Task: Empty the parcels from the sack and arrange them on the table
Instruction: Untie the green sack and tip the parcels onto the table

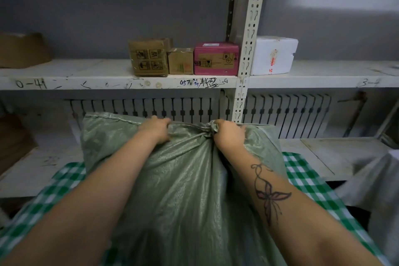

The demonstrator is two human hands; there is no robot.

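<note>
Because both hands clench the far end of the one green sack (172, 179), left hand (156, 128) on its edge, right hand (228, 134) on its bunched neck, tipping it could spill parcels off the checked desk (306, 181) beneath the sack. Behind the sack, four boxes sit on the shelf (86, 71); a fifth, far left, seems likely.

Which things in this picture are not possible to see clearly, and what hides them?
- Parcels: head view, none visible; the opaque green sack would cover any inside.
- Sack mouth: head view, cannot tell which end the left hand and right hand grip.
- Checkered tablecloth: middle hidden under the sack, near part cut off by the bottom edge.
- Brown box: cut off by the left edge.
</note>
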